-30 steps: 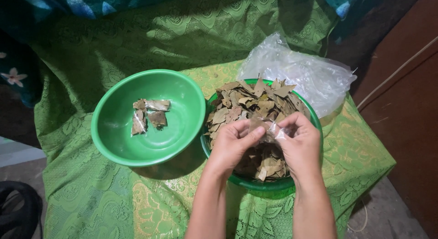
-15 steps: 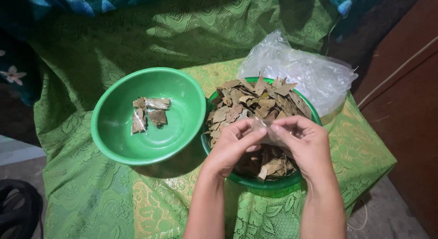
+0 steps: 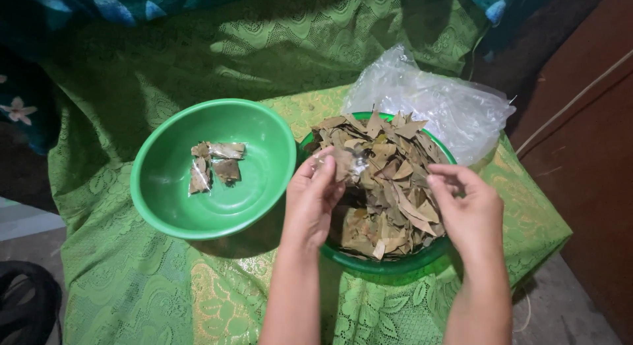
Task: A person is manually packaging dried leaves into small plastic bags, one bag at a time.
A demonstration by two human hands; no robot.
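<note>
Green patterned cloth [image 3: 132, 279] covers the small table and climbs the backdrop behind it, with a dark wooden panel [image 3: 587, 167] along the right side. Half a second ago both hands met over the leaf bowl, pinching one small packet between them. Now they have parted: the left hand [image 3: 313, 200] alone grasps the packet of leaves [image 3: 343, 164] between thumb and fingertips, carried toward the bowl's left rim, while the right hand [image 3: 468, 213] has let go and hovers over the right half of the pile, fingers loosely curled and holding nothing that can be seen.

The packet is a small clear wrapper with dried leaf inside; its long axis runs roughly left to right, tilted slightly, the free end pointing toward the middle of the pile. It stands above the leaves, not resting on them.

Dried brown leaves [image 3: 389, 187] heap the right green bowl [image 3: 382, 266], which sits near the table's front right corner. Just beside it to the left, rims nearly touching, the left green bowl [image 3: 165, 206] holds a few finished packets [image 3: 214, 164] lying flat on its bottom. A crumpled clear plastic bag [image 3: 442, 108] lies behind the leaf bowl, at the back right edge.
</note>
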